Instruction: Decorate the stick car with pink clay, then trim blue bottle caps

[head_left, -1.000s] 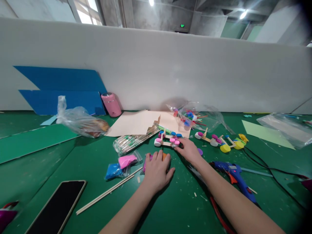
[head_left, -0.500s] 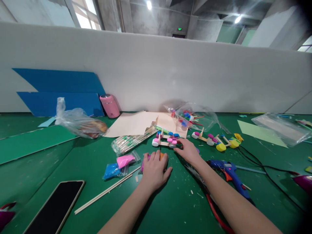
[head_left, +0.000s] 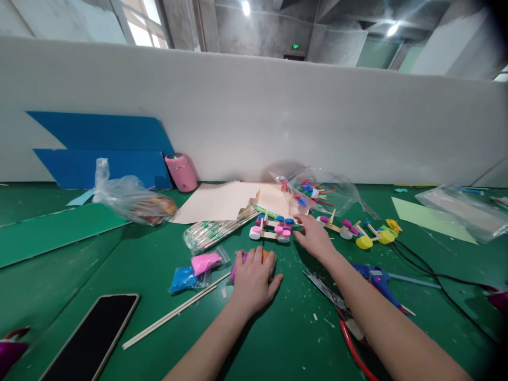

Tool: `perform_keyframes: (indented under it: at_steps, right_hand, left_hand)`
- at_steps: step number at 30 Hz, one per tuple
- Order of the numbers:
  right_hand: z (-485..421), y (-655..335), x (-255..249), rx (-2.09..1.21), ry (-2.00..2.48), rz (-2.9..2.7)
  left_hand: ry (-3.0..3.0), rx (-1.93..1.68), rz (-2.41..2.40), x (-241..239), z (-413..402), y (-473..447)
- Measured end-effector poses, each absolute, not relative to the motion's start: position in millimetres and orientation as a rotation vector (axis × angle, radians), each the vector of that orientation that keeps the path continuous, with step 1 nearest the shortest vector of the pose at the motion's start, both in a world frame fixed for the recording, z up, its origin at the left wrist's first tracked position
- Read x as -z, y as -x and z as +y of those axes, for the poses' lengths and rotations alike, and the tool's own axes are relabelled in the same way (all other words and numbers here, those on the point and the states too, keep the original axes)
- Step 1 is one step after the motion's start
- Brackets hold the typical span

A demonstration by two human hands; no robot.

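Note:
My left hand (head_left: 256, 280) is curled over small bags of purple and orange modelling clay (head_left: 269, 257) on the green table; its palm hides most of them. Just right of a small stick car with pink, blue and white wheels (head_left: 272, 231), my right hand (head_left: 315, 238) hovers with thumb and fingers apart, and I see nothing between them. Another stick car (head_left: 337, 228) lies beyond that hand, beside one with yellow wheels (head_left: 373, 236). Bags of pink clay (head_left: 206, 261) and blue clay (head_left: 183, 279) lie left of my left hand.
Scissors (head_left: 325, 288) and a blue glue gun (head_left: 379, 280) lie partly under my right forearm. Two thin sticks (head_left: 170, 316) and a phone (head_left: 93, 333) are at left. Behind are bagged sticks (head_left: 218, 233), a pink flask (head_left: 181, 172) and a white partition (head_left: 238, 116).
My right hand has drawn slightly right, away from the pink-wheeled car. More of the scissors shows beside my forearm. My left hand stays on the clay bags; the view has shifted slightly.

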State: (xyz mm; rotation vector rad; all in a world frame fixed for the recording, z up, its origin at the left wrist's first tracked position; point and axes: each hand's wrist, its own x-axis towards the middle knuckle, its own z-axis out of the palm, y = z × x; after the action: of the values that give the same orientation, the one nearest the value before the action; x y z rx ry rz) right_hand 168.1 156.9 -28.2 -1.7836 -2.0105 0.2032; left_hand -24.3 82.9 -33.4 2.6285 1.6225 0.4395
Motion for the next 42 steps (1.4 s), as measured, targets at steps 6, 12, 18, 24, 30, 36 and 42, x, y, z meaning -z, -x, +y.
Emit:
perform_keyframes:
  at_steps: [6, 12, 18, 24, 30, 36, 42]
  right_hand:
    - [179.7, -164.4, 31.5, -0.241, 1.693, -2.160]
    - [188.2, -161.6, 33.2, -0.265, 1.677, -2.225]
    - [196.7, -160.7, 41.0, -0.267, 1.676, -2.184]
    - [191.6, -161.8, 35.0, -0.231, 1.635, -2.106]
    - [146.5, -172.3, -2.5, -0.198, 1.557, -2.035]
    - [70.6, -184.7, -29.6, -0.164, 1.556, -1.872]
    - [4.1, -192.3, -8.5, -0.271, 1.694, -1.679]
  left_hand:
    - [-2.626, -0.438, 1.633, 32.9, 83.4, 24.5]
    - [-2.627, -0.436, 1.631, 34.6, 84.9, 24.0]
    - [-2.636, -0.421, 1.629, 34.7, 84.4, 24.4]
    - [-2.646, -0.423, 1.637, 34.2, 84.8, 23.8]
    - [-2.655, -0.431, 1.644, 34.7, 84.3, 21.6]
    - [-2.657, -0.477, 1.654, 38.3, 91.9, 9.0]
    - [-2.684, -0.536, 1.605, 38.1, 103.9, 4.3]
